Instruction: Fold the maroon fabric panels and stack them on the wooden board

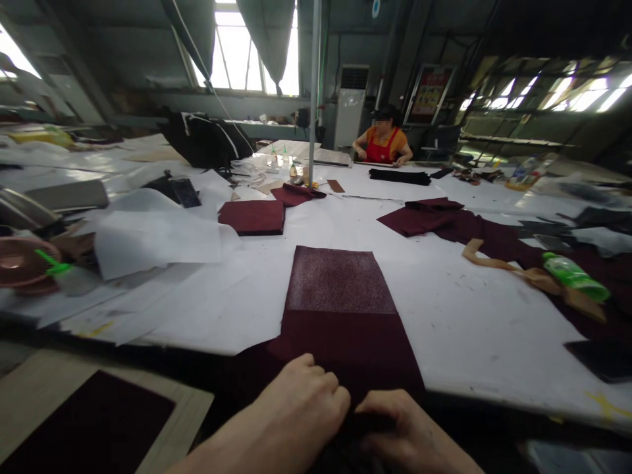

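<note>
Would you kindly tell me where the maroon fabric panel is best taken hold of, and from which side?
Pinch the maroon fabric panel at its near edge, coming from the near side of the table. It lies flat, but that edge hangs over the rim, free underneath, where the left hand and right hand sit.

Head view: both hands at the near edge of the white counter (469,329). Left hand (301,405) curled into a loose fist, knuckles on the hanging end of a maroon fabric panel (340,309); right hand (399,421) just beside it, fingers pinching the same edge. Panel lies flat, far half with speckled finish. Folded maroon stack (253,217) further back; green bottle (573,276) at right on more maroon cloth. A person in an orange top (384,141) sits at the far side.
</note>
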A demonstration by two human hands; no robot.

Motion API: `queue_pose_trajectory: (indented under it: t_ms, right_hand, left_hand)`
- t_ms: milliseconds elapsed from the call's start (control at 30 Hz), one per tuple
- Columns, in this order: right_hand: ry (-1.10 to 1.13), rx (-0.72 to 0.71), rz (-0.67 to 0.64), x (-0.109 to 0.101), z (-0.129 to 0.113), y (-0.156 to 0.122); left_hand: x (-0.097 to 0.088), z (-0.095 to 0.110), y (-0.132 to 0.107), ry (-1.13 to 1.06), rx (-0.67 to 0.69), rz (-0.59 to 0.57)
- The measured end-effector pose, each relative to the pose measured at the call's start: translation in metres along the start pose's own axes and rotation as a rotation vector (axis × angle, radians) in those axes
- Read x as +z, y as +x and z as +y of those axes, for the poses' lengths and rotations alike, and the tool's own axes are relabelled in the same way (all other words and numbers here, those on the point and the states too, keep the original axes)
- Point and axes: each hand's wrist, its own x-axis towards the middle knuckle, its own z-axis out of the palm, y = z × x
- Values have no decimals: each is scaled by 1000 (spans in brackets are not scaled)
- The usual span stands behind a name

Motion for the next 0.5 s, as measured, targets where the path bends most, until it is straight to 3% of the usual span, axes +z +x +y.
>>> queue_pose_trajectory:
  t_ms: [133, 267, 367, 500]
  right_hand:
    - [40, -19, 2, -1, 10, 11]
    - [384, -155, 0, 16, 20, 42]
    - [614, -177, -198, 51, 13, 66]
    - [681, -46, -451, 116, -13, 85]
  left_hand:
    - [-49, -20, -68, -81, -313, 72]
    - [-67, -25, -125, -148, -527, 147]
    - [-70, -24, -160, -143, -665, 221]
    - [-81, -18, -208, -159, -896, 326]
